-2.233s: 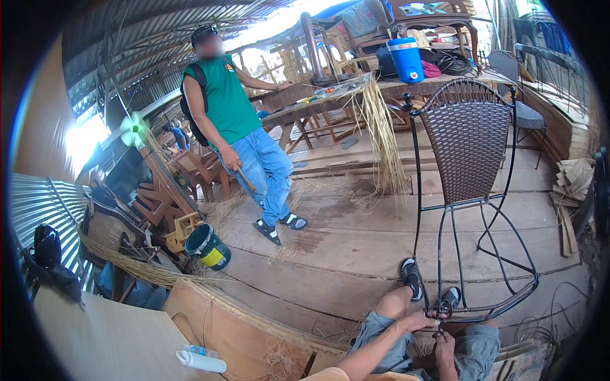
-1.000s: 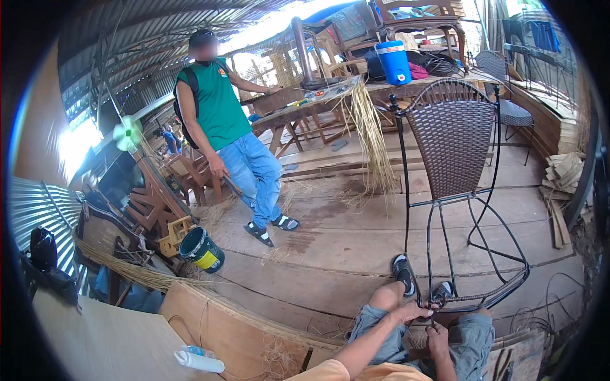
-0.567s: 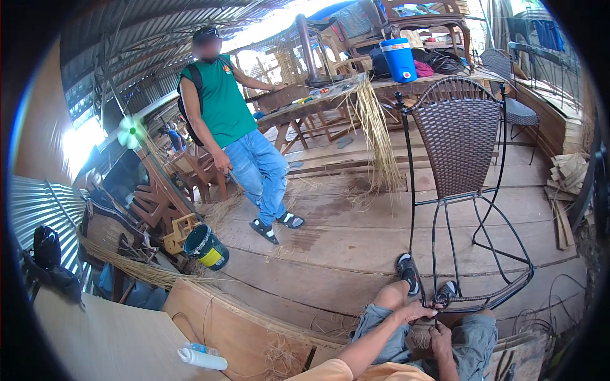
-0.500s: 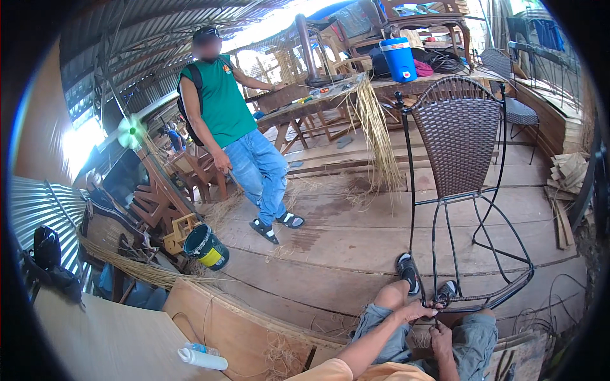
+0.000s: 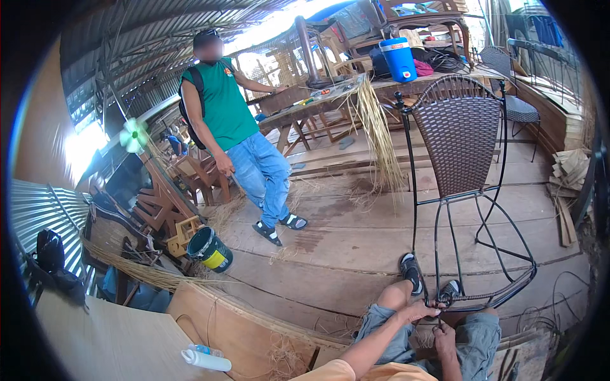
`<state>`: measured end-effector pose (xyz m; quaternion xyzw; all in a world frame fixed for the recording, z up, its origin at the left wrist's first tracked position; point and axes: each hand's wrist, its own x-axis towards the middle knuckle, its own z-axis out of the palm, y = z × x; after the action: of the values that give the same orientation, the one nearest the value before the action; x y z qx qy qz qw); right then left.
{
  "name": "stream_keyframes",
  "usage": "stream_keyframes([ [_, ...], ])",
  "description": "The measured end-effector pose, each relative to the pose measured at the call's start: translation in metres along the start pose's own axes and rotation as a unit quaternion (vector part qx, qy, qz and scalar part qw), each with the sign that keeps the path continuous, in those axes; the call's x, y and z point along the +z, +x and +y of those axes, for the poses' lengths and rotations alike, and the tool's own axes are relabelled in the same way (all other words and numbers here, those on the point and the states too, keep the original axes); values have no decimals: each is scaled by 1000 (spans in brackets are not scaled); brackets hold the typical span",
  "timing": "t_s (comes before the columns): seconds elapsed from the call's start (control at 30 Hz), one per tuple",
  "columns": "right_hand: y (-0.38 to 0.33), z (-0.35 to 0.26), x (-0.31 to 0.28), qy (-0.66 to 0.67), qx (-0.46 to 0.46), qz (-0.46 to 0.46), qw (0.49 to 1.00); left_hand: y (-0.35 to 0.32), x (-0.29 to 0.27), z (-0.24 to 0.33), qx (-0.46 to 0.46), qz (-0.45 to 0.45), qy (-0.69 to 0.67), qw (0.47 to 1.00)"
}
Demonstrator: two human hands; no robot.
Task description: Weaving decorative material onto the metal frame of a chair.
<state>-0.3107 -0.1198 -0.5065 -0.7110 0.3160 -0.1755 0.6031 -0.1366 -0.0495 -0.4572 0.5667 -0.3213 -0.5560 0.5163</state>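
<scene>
A chair with a black metal frame [image 5: 414, 184] and a brown woven backrest [image 5: 459, 143] stands before my knees. Its seat is a bare frame with no weave across it. My left hand [image 5: 419, 311] is closed on the near left corner of the seat frame, where dark wrapping runs along the front rail [image 5: 480, 296]. Just below, my right hand [image 5: 445, 340] is closed around a thin dark strand [image 5: 439, 323] that leads up to that corner. The fingertips are small here, and the strand's lower end is hidden in the hand.
A person [image 5: 222, 111] in a green shirt stands at the far left, one hand on a workbench [image 5: 305, 113]. A bundle of straw-coloured strips [image 5: 373, 133] hangs off it beside a blue cooler [image 5: 398, 60]. A dark bucket [image 5: 210, 249], a white bottle [image 5: 206, 360] and a wooden panel [image 5: 241, 330] are left of me.
The whole view has shifted slightly. Both hands stay at the same corner of the chair, with barely any visible movement, and the standing person keeps the same pose.
</scene>
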Motion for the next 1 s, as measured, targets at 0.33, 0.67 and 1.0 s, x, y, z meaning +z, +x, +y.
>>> stream_keyframes([
  [0.33,-5,-11,-3,17,5,-8,1000,-8,2,14,-23,-17,-10,1000],
  [0.67,-6,-23,-5,3,54,-27,998,1,-2,0,26,-11,-10,1000],
  [1.0,-16,-50,-9,-14,63,-29,997,2,-4,-8,-23,-1,1,1000],
])
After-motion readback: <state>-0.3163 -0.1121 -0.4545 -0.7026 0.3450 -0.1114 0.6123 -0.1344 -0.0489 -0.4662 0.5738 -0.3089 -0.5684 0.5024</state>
